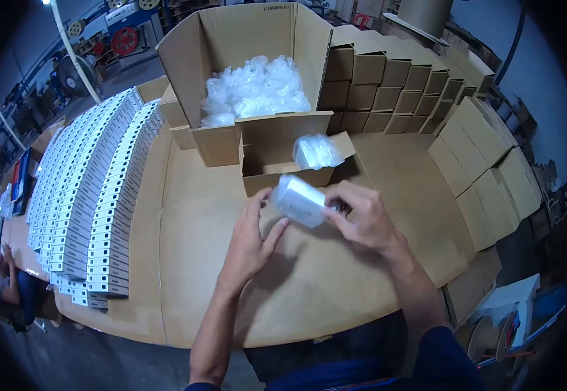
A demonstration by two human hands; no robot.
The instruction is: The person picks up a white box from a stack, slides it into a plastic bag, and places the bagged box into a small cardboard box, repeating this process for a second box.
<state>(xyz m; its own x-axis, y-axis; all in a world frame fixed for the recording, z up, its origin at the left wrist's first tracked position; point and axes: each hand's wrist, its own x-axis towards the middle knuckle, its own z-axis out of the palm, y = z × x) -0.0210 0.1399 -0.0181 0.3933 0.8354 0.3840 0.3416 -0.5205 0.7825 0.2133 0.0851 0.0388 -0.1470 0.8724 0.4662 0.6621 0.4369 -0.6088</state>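
Observation:
A small package in clear plastic [300, 202] with a white label is held up over the table, slightly blurred. My right hand [362, 212] pinches its right end between thumb and fingers. At the other end, my left hand [251, 238] curves around the package, fingers on its left edge and thumb at its lower side. Just behind stands an open narrow cardboard box [274, 179], its flaps raised. A similar plastic-wrapped bundle [317, 152] rests at the right part of that box.
A large open carton [244, 32] full of clear plastic bags [257, 88] stands at the back. Long rows of white boxes [94, 215] line the left. Brown cartons [388, 78] are stacked at back right, and more boxes [485, 169] at right. Another person's arm [11, 280] shows far left.

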